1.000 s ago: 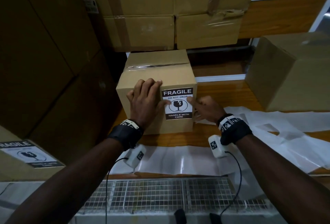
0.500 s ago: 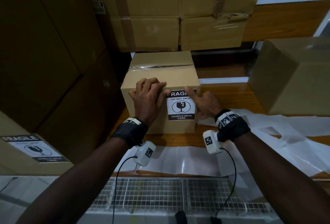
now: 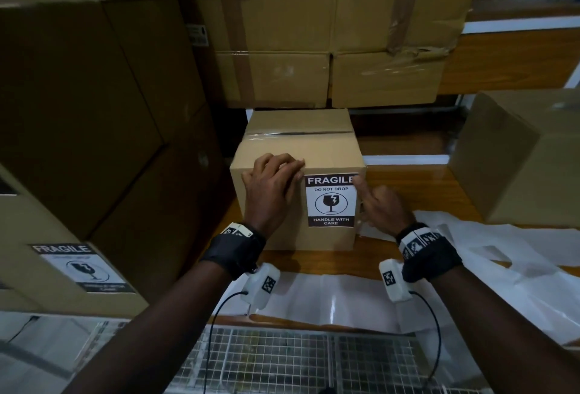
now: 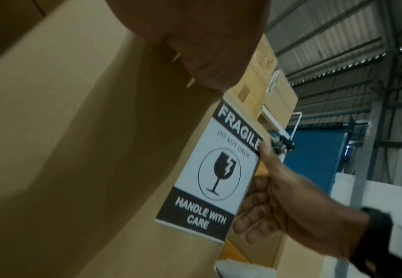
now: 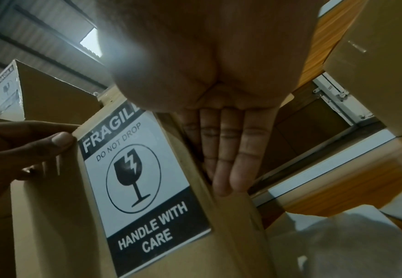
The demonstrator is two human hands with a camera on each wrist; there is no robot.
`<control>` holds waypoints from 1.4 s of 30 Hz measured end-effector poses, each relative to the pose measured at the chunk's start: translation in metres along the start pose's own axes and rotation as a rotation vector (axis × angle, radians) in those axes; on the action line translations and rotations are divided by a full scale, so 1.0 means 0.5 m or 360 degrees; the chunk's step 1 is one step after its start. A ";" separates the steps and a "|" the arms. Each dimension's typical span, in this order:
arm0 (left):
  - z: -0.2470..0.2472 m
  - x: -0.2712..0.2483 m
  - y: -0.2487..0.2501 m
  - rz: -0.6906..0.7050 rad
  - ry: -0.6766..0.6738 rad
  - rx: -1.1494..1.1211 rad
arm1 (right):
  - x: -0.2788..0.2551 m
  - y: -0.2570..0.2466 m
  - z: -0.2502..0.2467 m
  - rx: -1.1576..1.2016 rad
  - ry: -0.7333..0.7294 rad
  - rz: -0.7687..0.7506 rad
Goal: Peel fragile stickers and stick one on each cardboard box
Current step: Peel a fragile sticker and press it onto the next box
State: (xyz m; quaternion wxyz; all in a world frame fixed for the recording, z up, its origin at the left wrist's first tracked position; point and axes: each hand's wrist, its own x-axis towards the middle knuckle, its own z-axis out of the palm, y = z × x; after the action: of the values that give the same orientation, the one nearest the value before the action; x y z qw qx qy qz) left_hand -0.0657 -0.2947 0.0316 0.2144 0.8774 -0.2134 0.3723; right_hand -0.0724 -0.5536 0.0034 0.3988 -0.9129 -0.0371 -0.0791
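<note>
A small taped cardboard box [image 3: 298, 142] stands on the wooden table [image 3: 417, 186]. A black-and-white FRAGILE sticker [image 3: 331, 200] lies flat on the right half of its front face. My left hand [image 3: 272, 180] lies on that face left of the sticker, fingers bent at the top front edge, thumb [image 5: 61, 140] pressing by the sticker's upper left corner. My right hand [image 3: 378, 202] is at the box's right edge. Its straight fingers [image 5: 228, 161] lie flat along the side face, and its thumb [image 4: 265, 150] touches the sticker's [image 4: 215, 169] upper right corner.
Another box with a FRAGILE sticker [image 3: 80, 268] sits at the near left. Tall stacked boxes [image 3: 329, 32] stand behind and to the left; a plain box [image 3: 514, 155] stands at the right. White sheets [image 3: 317, 293] and thin bags [image 3: 502, 255] lie on the table; a wire mesh [image 3: 298, 362] runs along the front.
My left hand slid up the front face from beside the sticker's middle to the top edge. My right hand moved up the sticker's right edge to its top corner.
</note>
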 end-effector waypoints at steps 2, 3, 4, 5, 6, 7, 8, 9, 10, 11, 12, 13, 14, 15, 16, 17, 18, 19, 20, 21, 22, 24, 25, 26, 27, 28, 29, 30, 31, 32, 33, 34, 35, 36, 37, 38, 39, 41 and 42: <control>-0.016 -0.006 -0.005 0.0008 0.0021 0.0053 | -0.007 0.012 0.002 0.0059 0.0013 -0.0015; -0.026 -0.010 -0.005 -0.0050 0.0071 0.0109 | -0.011 0.017 0.003 0.0089 0.0016 -0.0006; -0.035 -0.015 -0.007 -0.0154 0.0122 0.0160 | -0.016 0.021 0.006 0.0126 0.0024 0.0008; -0.043 -0.021 -0.011 -0.0298 0.0158 0.0187 | -0.022 0.021 0.007 0.0178 0.0029 0.0024; -0.050 -0.027 -0.016 -0.0457 0.0182 0.0183 | -0.027 0.022 0.010 0.0234 0.0026 0.0048; -0.056 -0.034 -0.025 -0.0610 0.0192 0.0135 | -0.032 0.020 0.012 0.0285 0.0008 0.0075; -0.062 -0.040 -0.033 -0.0753 0.0186 0.0045 | -0.035 0.018 0.016 0.0328 -0.0023 0.0098; -0.066 -0.047 -0.043 -0.0882 0.0165 -0.0080 | -0.035 0.015 0.021 0.0368 -0.0052 0.0116; -0.065 -0.055 -0.057 -0.0989 0.0128 -0.0237 | -0.033 0.014 0.027 0.0418 -0.0073 0.0128; -0.064 -0.063 -0.071 -0.1076 0.0070 -0.0413 | -0.030 0.011 0.033 0.0472 -0.0082 0.0127; -0.062 -0.071 -0.084 -0.1142 -0.0006 -0.0605 | -0.028 0.003 0.037 0.0526 -0.0085 0.0110; -0.059 -0.078 -0.097 -0.1190 -0.0096 -0.0774 | -0.023 -0.001 0.041 0.0568 -0.0075 0.0088; -0.058 -0.083 -0.106 -0.1217 -0.0199 -0.0899 | -0.019 -0.007 0.043 0.0605 -0.0057 0.0074; -0.057 -0.086 -0.111 -0.1229 -0.0296 -0.0974 | -0.016 -0.016 0.044 0.0644 -0.0052 0.0067; -0.056 -0.088 -0.113 -0.1229 -0.0366 -0.1013 | -0.013 -0.019 0.047 0.0672 -0.0066 0.0065; -0.055 -0.090 -0.112 -0.1228 -0.0405 -0.1036 | -0.011 -0.021 0.051 0.0680 -0.0096 0.0063; -0.054 -0.090 -0.110 -0.1234 -0.0424 -0.1059 | -0.009 -0.023 0.054 0.0675 -0.0126 0.0074; -0.053 -0.089 -0.107 -0.1251 -0.0437 -0.1085 | -0.009 -0.024 0.058 0.0665 -0.0152 0.0091; -0.053 -0.088 -0.106 -0.1280 -0.0454 -0.1111 | -0.007 -0.019 0.063 0.0651 -0.0163 0.0111; -0.055 -0.087 -0.104 -0.1308 -0.0462 -0.1145 | -0.008 -0.020 0.065 0.0651 -0.0170 0.0135; -0.057 -0.087 -0.104 -0.1330 -0.0456 -0.1173 | -0.010 -0.022 0.065 0.0670 -0.0173 0.0136; -0.063 -0.087 -0.110 -0.1329 -0.0433 -0.1201 | -0.016 -0.033 0.060 0.0690 -0.0174 0.0107; -0.069 -0.086 -0.113 -0.1320 -0.0426 -0.1207 | -0.022 -0.048 0.053 0.0702 -0.0156 0.0105; -0.078 -0.083 -0.114 -0.1299 -0.0411 -0.1213 | -0.026 -0.062 0.046 0.0714 -0.0132 0.0106; -0.088 -0.077 -0.115 -0.1271 -0.0388 -0.1220 | -0.031 -0.078 0.038 0.0713 -0.0113 0.0106; -0.101 -0.071 -0.116 -0.1240 -0.0370 -0.1230 | -0.037 -0.096 0.028 0.0710 -0.0091 0.0097; -0.116 -0.064 -0.115 -0.1207 -0.0351 -0.1244 | -0.044 -0.115 0.018 0.0708 -0.0062 0.0093; -0.131 -0.057 -0.113 -0.1176 -0.0332 -0.1262 | -0.050 -0.132 0.008 0.0710 -0.0026 0.0082; -0.148 -0.049 -0.108 -0.1141 -0.0306 -0.1284 | -0.058 -0.149 -0.003 0.0699 0.0018 0.0075; -0.166 -0.040 -0.103 -0.1112 -0.0273 -0.1305 | -0.069 -0.165 -0.014 0.0698 0.0069 0.0064; -0.185 -0.032 -0.096 -0.1083 -0.0238 -0.1330 | -0.082 -0.179 -0.024 0.0707 0.0114 0.0041; -0.205 -0.024 -0.087 -0.1050 -0.0205 -0.1363 | -0.098 -0.196 -0.033 0.0714 0.0159 0.0011; -0.225 -0.017 -0.077 -0.1016 -0.0185 -0.1397 | -0.116 -0.214 -0.043 0.0710 0.0205 -0.0014; -0.245 -0.013 -0.065 -0.0981 -0.0177 -0.1432 | -0.135 -0.231 -0.053 0.0714 0.0242 -0.0033; -0.264 -0.011 -0.053 -0.0951 -0.0170 -0.1463 | -0.154 -0.245 -0.062 0.0723 0.0266 -0.0046; -0.285 -0.011 -0.042 -0.0927 -0.0155 -0.1491 | -0.174 -0.260 -0.071 0.0725 0.0284 -0.0067; -0.304 -0.012 -0.032 -0.0910 -0.0136 -0.1507 | -0.193 -0.273 -0.081 0.0711 0.0303 -0.0088; -0.345 -0.019 -0.012 -0.0888 -0.0104 -0.1513 | -0.229 -0.296 -0.100 0.0698 0.0349 -0.0144; -0.368 -0.023 -0.001 -0.0869 -0.0095 -0.1508 | -0.248 -0.311 -0.110 0.0705 0.0379 -0.0179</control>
State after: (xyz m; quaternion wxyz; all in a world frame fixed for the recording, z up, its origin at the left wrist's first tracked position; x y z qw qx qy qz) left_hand -0.1760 -0.1933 0.1390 0.6690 0.7183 -0.1282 0.1413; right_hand -0.2210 -0.4888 0.1309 0.5855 -0.7840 -0.0571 -0.1981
